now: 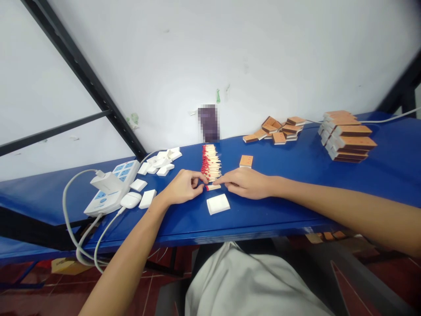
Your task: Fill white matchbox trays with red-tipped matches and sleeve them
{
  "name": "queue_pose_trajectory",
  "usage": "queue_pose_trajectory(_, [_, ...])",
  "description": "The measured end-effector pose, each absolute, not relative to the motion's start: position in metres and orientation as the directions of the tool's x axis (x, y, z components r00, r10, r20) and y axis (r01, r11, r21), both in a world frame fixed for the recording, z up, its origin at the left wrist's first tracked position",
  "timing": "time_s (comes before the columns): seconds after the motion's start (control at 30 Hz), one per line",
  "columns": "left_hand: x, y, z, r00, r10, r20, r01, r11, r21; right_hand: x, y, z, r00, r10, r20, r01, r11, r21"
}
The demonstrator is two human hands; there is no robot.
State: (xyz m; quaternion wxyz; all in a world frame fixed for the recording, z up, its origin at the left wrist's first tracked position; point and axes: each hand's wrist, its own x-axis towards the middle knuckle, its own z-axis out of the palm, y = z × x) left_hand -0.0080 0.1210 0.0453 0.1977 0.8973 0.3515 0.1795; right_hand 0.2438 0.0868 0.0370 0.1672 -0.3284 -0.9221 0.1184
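Note:
A long pile of red-tipped matches (211,160) lies on the blue table, heads to the left. Just in front of it is a small separate group of matches (213,187). At the head side, my left hand (186,186) has curled fingers, with thumb and index apart beside the matches. My right hand (247,182) stretches its index finger to the stick ends, its thumb apart and other fingers partly hidden. Nearer to me lies a white matchbox tray (218,204). Behind my right hand sits an orange-brown matchbox sleeve (246,161).
Several white trays (161,161) lie to the left, near a power strip (113,188) with plugs and cables. Loose matchboxes (279,138) are heaped at the back right, and stacked matchboxes (351,142) stand farther right. A pixelated dark object (209,123) is at the wall.

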Motion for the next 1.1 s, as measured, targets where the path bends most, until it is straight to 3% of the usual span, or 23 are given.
queue_pose_trajectory(0.43, [-0.0112,0.1264,0.0408,0.67,0.69,0.273,0.601,-0.721,0.345,0.2447,0.0885,0.035,-0.704,0.671,0.233,0.587,0.734,-0.341])
queue_pose_trajectory(1.1, [-0.0113,0.1274,0.0382,0.664,0.698,0.269,0.605,-0.713,0.356,0.2444,0.0859,0.0377,-0.726,0.663,0.185,0.595,0.739,-0.315])
